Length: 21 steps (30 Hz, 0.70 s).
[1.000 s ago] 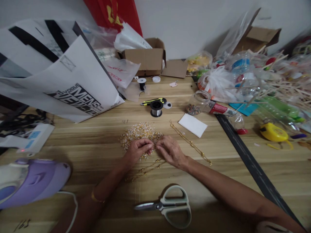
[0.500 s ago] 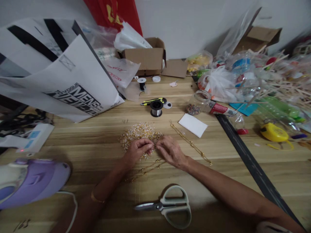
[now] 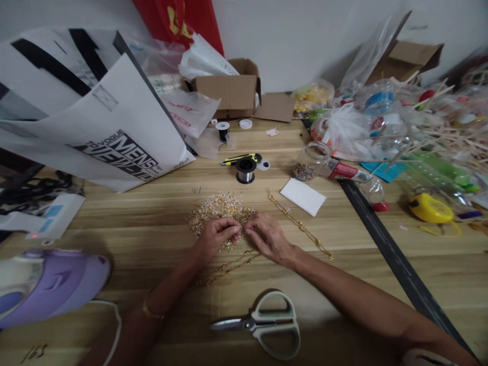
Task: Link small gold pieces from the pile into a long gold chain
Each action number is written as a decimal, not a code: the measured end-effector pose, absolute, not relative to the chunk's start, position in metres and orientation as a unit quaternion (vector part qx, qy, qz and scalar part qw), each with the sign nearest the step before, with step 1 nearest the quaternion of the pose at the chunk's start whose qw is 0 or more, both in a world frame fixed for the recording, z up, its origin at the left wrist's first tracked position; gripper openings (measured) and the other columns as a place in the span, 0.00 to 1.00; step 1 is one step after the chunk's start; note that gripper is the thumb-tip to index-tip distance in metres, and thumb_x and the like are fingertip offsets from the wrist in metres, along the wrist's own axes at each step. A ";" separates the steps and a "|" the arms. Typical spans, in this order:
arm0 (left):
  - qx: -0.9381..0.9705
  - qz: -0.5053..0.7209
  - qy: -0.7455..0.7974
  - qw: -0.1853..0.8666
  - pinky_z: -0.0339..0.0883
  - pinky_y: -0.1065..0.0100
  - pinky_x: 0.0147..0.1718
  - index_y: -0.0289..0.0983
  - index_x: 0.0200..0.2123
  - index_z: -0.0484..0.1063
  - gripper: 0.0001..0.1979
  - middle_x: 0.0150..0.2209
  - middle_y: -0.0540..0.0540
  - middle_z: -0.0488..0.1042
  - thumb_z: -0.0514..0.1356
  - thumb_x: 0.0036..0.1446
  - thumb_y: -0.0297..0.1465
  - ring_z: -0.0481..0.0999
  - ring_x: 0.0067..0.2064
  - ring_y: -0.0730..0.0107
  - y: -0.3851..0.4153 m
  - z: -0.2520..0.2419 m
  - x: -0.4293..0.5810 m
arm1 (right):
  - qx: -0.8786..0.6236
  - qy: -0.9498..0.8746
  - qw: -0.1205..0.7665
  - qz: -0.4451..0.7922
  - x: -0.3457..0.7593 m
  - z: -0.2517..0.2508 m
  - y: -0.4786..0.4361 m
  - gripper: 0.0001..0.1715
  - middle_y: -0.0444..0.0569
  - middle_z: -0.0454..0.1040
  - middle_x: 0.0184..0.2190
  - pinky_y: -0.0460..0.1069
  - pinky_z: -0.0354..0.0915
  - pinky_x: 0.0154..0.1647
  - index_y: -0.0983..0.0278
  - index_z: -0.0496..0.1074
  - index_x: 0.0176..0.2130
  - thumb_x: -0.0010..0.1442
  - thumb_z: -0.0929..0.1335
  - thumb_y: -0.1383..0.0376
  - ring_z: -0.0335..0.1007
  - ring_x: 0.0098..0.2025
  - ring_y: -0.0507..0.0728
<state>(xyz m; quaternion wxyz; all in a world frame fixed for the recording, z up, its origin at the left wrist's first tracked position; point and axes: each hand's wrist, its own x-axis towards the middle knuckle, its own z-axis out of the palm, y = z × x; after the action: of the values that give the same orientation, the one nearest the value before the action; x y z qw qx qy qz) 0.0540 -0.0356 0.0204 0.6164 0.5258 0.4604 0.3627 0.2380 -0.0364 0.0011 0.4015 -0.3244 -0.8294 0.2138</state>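
My left hand and my right hand meet close together over the near edge of a pile of small gold and silver beads. Both are closed in a pinch, fingertips nearly touching. Whatever sits between the fingers is too small to make out. A gold beaded chain lies on the table just below the hands, one end running toward my right hand. Another gold chain is stretched out to the right of it. Large scissors with pale handles rest nearer to me, blades pointing left.
Beyond the beads stand a wire spool and a yellow-black cutter knife. A white folded paper and a bead jar lie right. A purple iron and a big white bag occupy the left; plastic clutter fills the far right.
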 end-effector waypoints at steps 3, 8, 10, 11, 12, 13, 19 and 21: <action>0.526 0.362 0.462 0.616 0.65 0.73 0.26 0.32 0.26 0.72 0.12 0.21 0.51 0.71 0.63 0.48 0.36 0.68 0.24 0.76 -0.036 0.021 0.054 | -0.325 -0.831 0.396 0.216 0.238 0.002 -0.036 0.07 0.49 0.69 0.30 0.50 0.60 0.36 0.63 0.64 0.34 0.64 0.60 0.68 0.62 0.33 0.55; 0.518 0.360 0.467 0.620 0.65 0.73 0.26 0.32 0.26 0.73 0.12 0.20 0.51 0.71 0.64 0.47 0.37 0.68 0.23 0.76 -0.036 0.022 0.055 | -0.321 -0.833 0.396 0.212 0.238 0.001 -0.036 0.06 0.49 0.69 0.30 0.50 0.60 0.36 0.63 0.64 0.35 0.64 0.60 0.68 0.62 0.33 0.55; 0.517 0.359 0.467 0.621 0.65 0.73 0.26 0.32 0.26 0.73 0.12 0.21 0.51 0.71 0.64 0.47 0.37 0.68 0.23 0.76 -0.036 0.021 0.055 | -0.321 -0.833 0.396 0.213 0.237 0.001 -0.036 0.06 0.49 0.69 0.30 0.50 0.59 0.36 0.63 0.64 0.35 0.64 0.60 0.69 0.62 0.33 0.55; 0.518 0.359 0.465 0.622 0.65 0.73 0.26 0.32 0.26 0.73 0.12 0.21 0.51 0.71 0.64 0.47 0.37 0.69 0.24 0.76 -0.036 0.020 0.055 | -0.322 -0.834 0.395 0.213 0.237 0.001 -0.036 0.06 0.49 0.69 0.30 0.50 0.59 0.36 0.63 0.64 0.35 0.64 0.60 0.69 0.62 0.33 0.55; 0.519 0.359 0.462 0.623 0.65 0.73 0.26 0.32 0.26 0.73 0.12 0.21 0.51 0.71 0.64 0.47 0.37 0.69 0.24 0.76 -0.036 0.020 0.055 | -0.323 -0.834 0.394 0.213 0.237 0.001 -0.036 0.06 0.49 0.69 0.30 0.50 0.59 0.36 0.63 0.64 0.35 0.64 0.60 0.69 0.62 0.33 0.55; 0.519 0.359 0.459 0.624 0.65 0.73 0.26 0.32 0.26 0.73 0.12 0.21 0.51 0.72 0.64 0.48 0.37 0.69 0.24 0.76 -0.036 0.019 0.055 | -0.323 -0.834 0.393 0.213 0.237 0.000 -0.036 0.06 0.49 0.69 0.30 0.50 0.59 0.36 0.63 0.64 0.35 0.64 0.60 0.69 0.62 0.33 0.55; 0.520 0.370 0.464 0.615 0.66 0.72 0.27 0.32 0.27 0.73 0.12 0.22 0.50 0.73 0.64 0.47 0.37 0.70 0.24 0.75 -0.036 0.021 0.055 | -0.326 -0.824 0.401 0.232 0.238 0.000 -0.036 0.06 0.49 0.69 0.30 0.50 0.60 0.36 0.63 0.65 0.35 0.64 0.60 0.68 0.62 0.33 0.55; 0.521 0.379 0.474 0.600 0.66 0.72 0.28 0.32 0.29 0.74 0.11 0.22 0.50 0.73 0.64 0.47 0.36 0.71 0.25 0.74 -0.037 0.023 0.055 | -0.342 -0.809 0.407 0.252 0.238 -0.001 -0.036 0.06 0.48 0.68 0.30 0.50 0.60 0.36 0.63 0.65 0.35 0.64 0.61 0.68 0.62 0.33 0.54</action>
<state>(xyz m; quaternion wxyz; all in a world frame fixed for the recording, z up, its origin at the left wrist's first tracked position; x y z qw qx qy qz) 0.0553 -0.0370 0.0228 0.5995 0.5214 0.4744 0.3790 0.2381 -0.0362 -0.0006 0.4073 -0.3418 -0.8086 0.2518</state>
